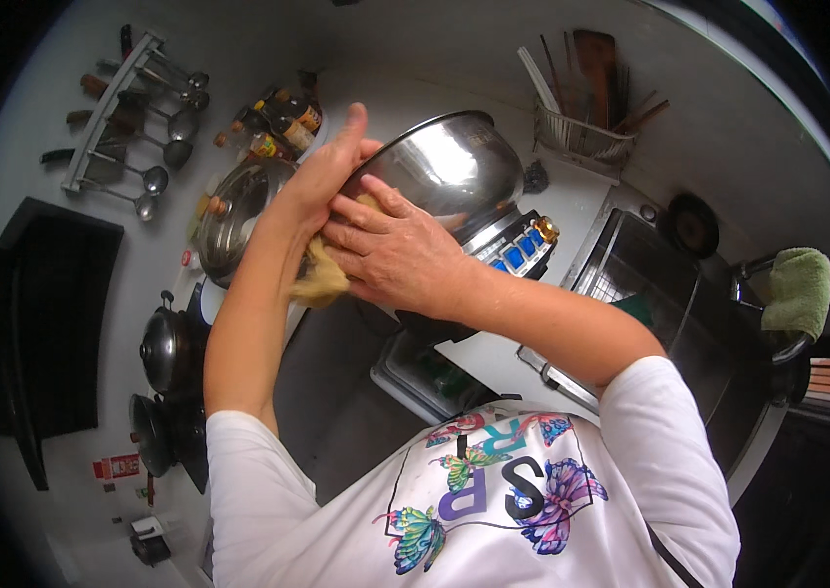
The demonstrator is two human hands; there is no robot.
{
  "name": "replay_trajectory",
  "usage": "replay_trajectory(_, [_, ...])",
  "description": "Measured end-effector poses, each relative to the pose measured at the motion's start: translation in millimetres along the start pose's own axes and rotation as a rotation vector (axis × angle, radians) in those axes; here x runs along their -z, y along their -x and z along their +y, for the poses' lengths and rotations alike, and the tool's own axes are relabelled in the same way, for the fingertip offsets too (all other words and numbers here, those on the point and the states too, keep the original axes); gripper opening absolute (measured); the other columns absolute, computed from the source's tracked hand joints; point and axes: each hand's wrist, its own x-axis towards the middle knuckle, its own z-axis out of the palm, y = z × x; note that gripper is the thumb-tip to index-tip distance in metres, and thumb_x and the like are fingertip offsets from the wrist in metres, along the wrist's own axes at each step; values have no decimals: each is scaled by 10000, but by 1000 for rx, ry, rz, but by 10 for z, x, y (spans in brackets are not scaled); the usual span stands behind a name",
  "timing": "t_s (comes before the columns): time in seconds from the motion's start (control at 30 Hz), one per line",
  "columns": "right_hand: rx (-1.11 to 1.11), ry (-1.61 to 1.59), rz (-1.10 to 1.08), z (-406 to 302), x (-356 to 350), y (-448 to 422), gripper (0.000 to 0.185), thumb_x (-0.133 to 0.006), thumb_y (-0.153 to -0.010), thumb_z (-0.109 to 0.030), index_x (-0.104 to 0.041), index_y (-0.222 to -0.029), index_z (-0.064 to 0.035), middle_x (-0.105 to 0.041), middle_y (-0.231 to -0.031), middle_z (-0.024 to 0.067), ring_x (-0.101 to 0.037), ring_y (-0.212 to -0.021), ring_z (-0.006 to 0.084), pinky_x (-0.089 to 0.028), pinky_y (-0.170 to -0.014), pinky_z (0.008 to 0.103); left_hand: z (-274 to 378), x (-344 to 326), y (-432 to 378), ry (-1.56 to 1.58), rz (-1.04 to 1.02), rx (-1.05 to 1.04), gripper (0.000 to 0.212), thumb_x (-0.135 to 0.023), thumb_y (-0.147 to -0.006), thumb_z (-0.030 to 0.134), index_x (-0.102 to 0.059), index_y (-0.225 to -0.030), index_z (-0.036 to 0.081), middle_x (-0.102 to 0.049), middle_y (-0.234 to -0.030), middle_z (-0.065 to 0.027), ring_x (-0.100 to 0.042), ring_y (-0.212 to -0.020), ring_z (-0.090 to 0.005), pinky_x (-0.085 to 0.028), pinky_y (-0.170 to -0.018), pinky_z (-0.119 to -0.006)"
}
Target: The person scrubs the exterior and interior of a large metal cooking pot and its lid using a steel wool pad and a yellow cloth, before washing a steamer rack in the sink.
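A soft yellow mass (323, 275) hangs below my two hands, pressed between them; blur hides whether it is cloth or dough. My left hand (330, 173) has its thumb raised beside the rim of a steel bowl (451, 162), its other fingers mostly hidden. Across its palm side lies my right hand (400, 253), fingers spread over the yellow mass, part of which shows between them. The bowl is tilted and stands on or in an appliance with blue buttons (514, 257) and a gold-coloured knob.
Left of the hands are a glass lid (227, 220), sauce bottles (290, 121), a lidded pot (165, 349) and a rack of ladles (109, 110). To the right are a utensil basket (584, 140), a sink (635, 257) and a green towel (797, 290). An open bin or drawer (437, 375) lies below.
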Motion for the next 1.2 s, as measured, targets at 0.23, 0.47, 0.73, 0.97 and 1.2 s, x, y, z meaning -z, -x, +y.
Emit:
replay_trajectory(0.23, [-361,-147,144,954,159,403,241,-565,-858,-178,-670,-1069,-129,-615,-1212,43,-468,-1280,267,-267,-1127,472,-152,1,137,35,-175,-83,584,-387,-999,506,-640,-1065,-16,-656,-933,-39,-593,-803,-102,-478,-735,-241])
replay_trajectory(0.47, [-549,-812,360,1415,-233,810,299,-483,-945,-230,-640,-1162,-97,-604,-1255,89,-392,-1326,331,-245,-1131,446,-262,7,238,-93,-38,-64,251,-559,-956,251,-640,-916,16,-615,-737,5,-553,-641,-66,-426,-590,-204])
replay_trajectory(0.73, [-650,-532,-79,2178,-1252,2269,386,-666,-785,-221,-623,-1145,-90,-632,-1118,137,-570,-1046,284,-446,-851,381,-206,-103,383,-157,43,-52,247,-613,-932,244,-639,-903,-1,-611,-734,2,-540,-632,-61,-409,-589,-192])
replay_trajectory(0.97, [-1425,-1680,7,1752,-915,2062,471,-522,-927,-519,-643,-842,-71,-614,-777,37,-578,-676,153,-475,-606,291,-196,-280,607,-231,84,-82,223,-582,-940,199,-610,-839,2,-600,-681,-12,-529,-587,-68,-404,-554,-202])
replay_trajectory(1.2, [-1529,-1781,387,1498,-555,1972,449,-562,-915,-530,-628,-1098,-125,-574,-904,-17,-520,-798,106,-432,-664,282,-271,-560,1091,-725,-18,-661,201,-658,-801,101,-547,-657,16,-458,-537,-62,-426,-441,-189,-332,-461,-305])
